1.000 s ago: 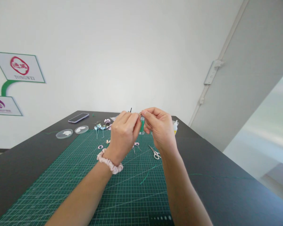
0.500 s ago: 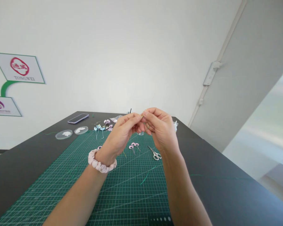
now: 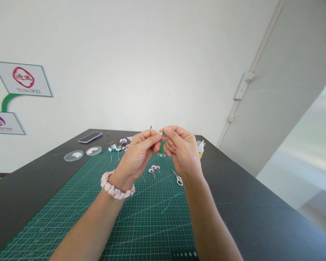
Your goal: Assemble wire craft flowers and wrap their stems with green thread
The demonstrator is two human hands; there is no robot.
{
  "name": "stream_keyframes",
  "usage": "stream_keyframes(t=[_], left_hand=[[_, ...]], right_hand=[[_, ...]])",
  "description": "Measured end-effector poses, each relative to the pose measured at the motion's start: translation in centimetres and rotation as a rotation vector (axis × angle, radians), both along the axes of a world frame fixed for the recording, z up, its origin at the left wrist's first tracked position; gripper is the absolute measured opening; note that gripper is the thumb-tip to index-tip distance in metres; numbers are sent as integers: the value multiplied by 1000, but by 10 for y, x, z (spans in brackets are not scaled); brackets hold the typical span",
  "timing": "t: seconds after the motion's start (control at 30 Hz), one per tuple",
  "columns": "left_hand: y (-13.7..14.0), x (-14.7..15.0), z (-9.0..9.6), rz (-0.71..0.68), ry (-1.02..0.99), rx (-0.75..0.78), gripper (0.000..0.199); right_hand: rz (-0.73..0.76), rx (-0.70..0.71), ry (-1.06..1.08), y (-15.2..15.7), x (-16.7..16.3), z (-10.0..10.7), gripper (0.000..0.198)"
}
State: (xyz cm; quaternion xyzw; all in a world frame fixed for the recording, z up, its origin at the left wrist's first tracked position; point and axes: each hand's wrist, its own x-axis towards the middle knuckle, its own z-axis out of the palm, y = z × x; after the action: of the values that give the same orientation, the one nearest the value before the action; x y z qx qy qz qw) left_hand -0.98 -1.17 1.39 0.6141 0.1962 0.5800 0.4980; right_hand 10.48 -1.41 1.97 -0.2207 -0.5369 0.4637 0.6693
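Raised above the cutting mat (image 3: 149,217), my left hand (image 3: 141,148) is closed in a pinch on a tiny yellow-green piece (image 3: 161,133), too small to name. My right hand (image 3: 182,145) pinches right beside it, its thumb and forefinger closed; what they hold is mostly hidden. Behind the fingertips stands a spool of green thread (image 3: 162,148), partly covered by the hands. Below them lie several small pink wire-stemmed petals (image 3: 153,168). White-handled scissors (image 3: 179,180) rest near my right wrist.
Blue wire-stemmed pieces (image 3: 114,148) and pink ones (image 3: 123,141) lie at the mat's far left. Beyond are two clear dishes (image 3: 74,156) with white bits and a phone (image 3: 90,137). A glue bottle (image 3: 201,149) stands right. Green thread (image 3: 167,207) lies on the mat.
Both hands stay pinched together, with the fingertips drawn slightly apart. More of the yellow-green piece, the thread spool and the glue bottle now shows.
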Motion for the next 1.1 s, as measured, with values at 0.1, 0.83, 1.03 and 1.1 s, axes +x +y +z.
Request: stream_keyframes(t=[0.1,0.83,1.03,1.1], left_hand=[[0,-1,0,50,-5,5,19],[-5,1,-6,659,298,491,21],[-2,2,-11,893,431,724,20],[1,2,-14,956,468,804,19]], right_hand=[[31,-12,-4,-2,2,2,18],[-119,30,-193,-2,6,0,12],[-124,28,-195,-1,6,-2,10],[-113,23,-178,-1,6,-3,8]])
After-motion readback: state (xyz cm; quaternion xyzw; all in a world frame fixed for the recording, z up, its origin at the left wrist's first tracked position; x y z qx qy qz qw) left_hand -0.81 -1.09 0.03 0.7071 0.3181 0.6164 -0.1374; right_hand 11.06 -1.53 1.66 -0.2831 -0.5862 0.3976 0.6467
